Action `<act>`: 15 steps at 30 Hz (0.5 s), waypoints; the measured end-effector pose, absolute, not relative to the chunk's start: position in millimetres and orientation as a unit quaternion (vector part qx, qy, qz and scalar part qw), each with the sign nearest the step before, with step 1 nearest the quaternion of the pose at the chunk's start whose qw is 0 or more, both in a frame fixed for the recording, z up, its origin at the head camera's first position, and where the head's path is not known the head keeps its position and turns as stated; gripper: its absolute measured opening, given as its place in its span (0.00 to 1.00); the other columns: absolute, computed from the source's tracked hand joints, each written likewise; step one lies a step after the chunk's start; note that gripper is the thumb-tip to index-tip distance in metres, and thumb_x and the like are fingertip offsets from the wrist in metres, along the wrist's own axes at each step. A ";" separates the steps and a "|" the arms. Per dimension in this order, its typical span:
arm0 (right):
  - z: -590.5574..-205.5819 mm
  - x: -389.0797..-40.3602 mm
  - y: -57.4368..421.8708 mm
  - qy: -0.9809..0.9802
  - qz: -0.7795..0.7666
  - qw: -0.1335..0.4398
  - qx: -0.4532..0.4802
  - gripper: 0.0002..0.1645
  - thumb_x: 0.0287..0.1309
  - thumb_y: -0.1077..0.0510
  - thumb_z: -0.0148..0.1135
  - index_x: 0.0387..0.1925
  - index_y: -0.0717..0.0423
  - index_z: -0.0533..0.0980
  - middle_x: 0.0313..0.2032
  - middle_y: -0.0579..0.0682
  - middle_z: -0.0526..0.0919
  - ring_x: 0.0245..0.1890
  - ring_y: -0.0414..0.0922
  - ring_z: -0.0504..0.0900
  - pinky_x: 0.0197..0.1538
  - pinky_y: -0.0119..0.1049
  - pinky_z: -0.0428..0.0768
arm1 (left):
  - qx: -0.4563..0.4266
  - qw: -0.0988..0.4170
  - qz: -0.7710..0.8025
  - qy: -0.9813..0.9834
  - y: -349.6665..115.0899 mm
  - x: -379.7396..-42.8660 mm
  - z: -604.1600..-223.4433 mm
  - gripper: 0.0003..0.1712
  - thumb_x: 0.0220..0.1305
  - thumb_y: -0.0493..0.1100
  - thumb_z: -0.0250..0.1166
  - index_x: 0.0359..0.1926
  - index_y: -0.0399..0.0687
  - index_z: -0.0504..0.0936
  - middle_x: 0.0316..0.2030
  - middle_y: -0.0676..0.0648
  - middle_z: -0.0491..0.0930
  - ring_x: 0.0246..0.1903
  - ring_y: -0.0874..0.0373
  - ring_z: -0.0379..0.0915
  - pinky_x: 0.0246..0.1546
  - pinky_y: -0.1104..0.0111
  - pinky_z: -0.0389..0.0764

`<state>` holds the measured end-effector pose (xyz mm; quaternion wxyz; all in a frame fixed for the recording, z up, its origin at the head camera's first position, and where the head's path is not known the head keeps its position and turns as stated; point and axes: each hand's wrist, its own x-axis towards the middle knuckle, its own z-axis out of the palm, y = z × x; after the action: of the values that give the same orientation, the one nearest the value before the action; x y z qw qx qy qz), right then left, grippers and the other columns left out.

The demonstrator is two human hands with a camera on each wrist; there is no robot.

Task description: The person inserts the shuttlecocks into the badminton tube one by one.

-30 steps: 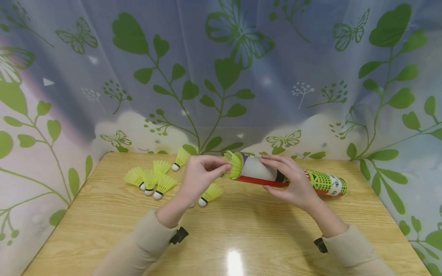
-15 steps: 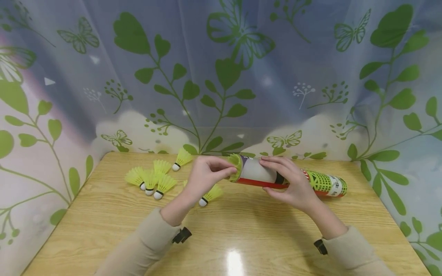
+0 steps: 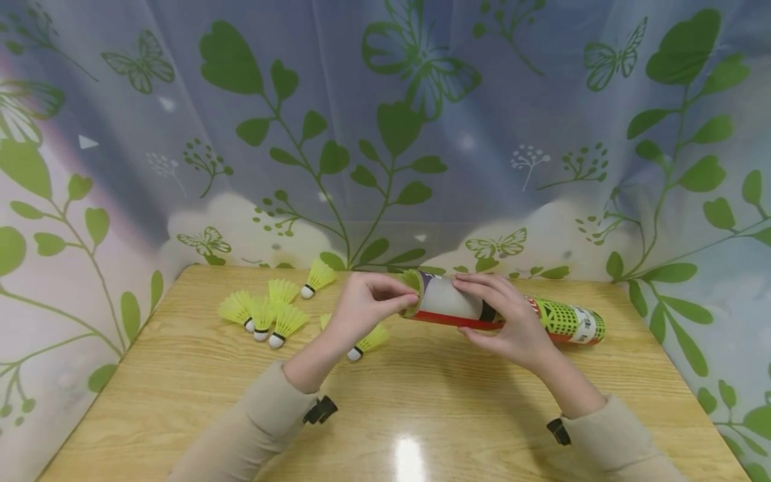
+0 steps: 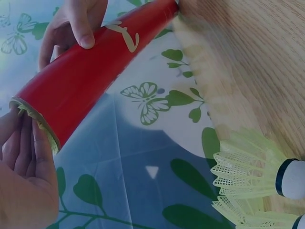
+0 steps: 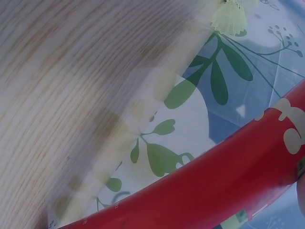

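Note:
A cardboard shuttlecock tube [image 3: 453, 299], red, grey and green, lies slanted across the head view with its mouth to the left. My right hand [image 3: 512, 320] grips its middle, fingers on top and thumb below. At the mouth, my left hand [image 3: 364, 304] pinches the skirt of a yellow shuttlecock [image 3: 411, 280], which is mostly inside the tube. The left wrist view shows left fingers [image 4: 24, 143] reaching in at the rim of the red tube [image 4: 71, 90]. In the right wrist view the tube [image 5: 205, 186] covers the lower right.
Several yellow shuttlecocks with white heads lie on the wooden table [image 3: 385, 408]: a cluster at left [image 3: 288, 323], one shuttlecock [image 3: 317, 276] near the back edge, and another [image 3: 369, 339] partly behind the left hand. A leaf-printed curtain [image 3: 301, 187] hangs behind the table.
My left hand has moved slightly right, pushing the shuttlecock deeper, so less of its skirt sticks out. My right hand and the tube stay almost still.

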<state>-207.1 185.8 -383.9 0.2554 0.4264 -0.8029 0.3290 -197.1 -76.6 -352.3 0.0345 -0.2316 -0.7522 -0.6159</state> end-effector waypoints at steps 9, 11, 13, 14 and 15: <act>-384.4 -207.9 187.3 -0.797 0.340 0.254 0.429 0.41 0.38 0.61 0.74 0.60 0.55 0.72 0.58 0.56 0.74 0.58 0.48 0.71 0.58 0.23 0.69 | -0.219 -0.005 -0.616 -0.757 -77.4 -195.0 -345.6 0.06 0.55 0.39 0.70 0.35 0.42 0.87 0.33 0.45 0.86 0.29 0.58 0.81 0.32 0.66 0.84; -384.7 -208.1 187.3 -0.794 0.344 0.253 0.432 0.41 0.38 0.62 0.74 0.60 0.55 0.72 0.58 0.56 0.74 0.58 0.48 0.71 0.57 0.23 0.70 | -0.219 -0.013 -0.618 -0.755 -79.0 -194.8 -345.5 0.07 0.56 0.39 0.70 0.36 0.44 0.87 0.35 0.46 0.86 0.31 0.57 0.82 0.34 0.65 0.84; -385.0 -208.0 187.3 -0.794 0.345 0.252 0.433 0.41 0.38 0.63 0.74 0.60 0.55 0.72 0.59 0.56 0.74 0.58 0.48 0.71 0.57 0.23 0.70 | -0.222 -0.019 -0.623 -0.749 -81.2 -195.9 -348.2 0.07 0.56 0.40 0.70 0.37 0.46 0.87 0.36 0.47 0.86 0.33 0.57 0.83 0.36 0.65 0.84; -385.1 -207.9 187.3 -0.795 0.344 0.252 0.432 0.41 0.38 0.62 0.74 0.60 0.55 0.72 0.59 0.56 0.74 0.58 0.48 0.71 0.57 0.23 0.70 | -0.223 -0.022 -0.625 -0.747 -82.3 -195.3 -347.6 0.08 0.56 0.40 0.70 0.38 0.46 0.87 0.36 0.47 0.86 0.33 0.57 0.83 0.36 0.65 0.84; -385.1 -207.8 187.2 -0.795 0.344 0.252 0.432 0.41 0.38 0.62 0.74 0.60 0.55 0.72 0.59 0.56 0.74 0.58 0.48 0.71 0.57 0.23 0.69 | -0.225 -0.024 -0.627 -0.746 -83.5 -194.6 -347.1 0.08 0.56 0.40 0.70 0.38 0.46 0.87 0.36 0.48 0.86 0.34 0.57 0.83 0.37 0.65 0.84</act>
<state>-207.8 187.2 -385.1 0.2516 0.4321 -0.7949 0.3437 -194.6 -83.5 -347.1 -0.0244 -0.2245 -0.7456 -0.6270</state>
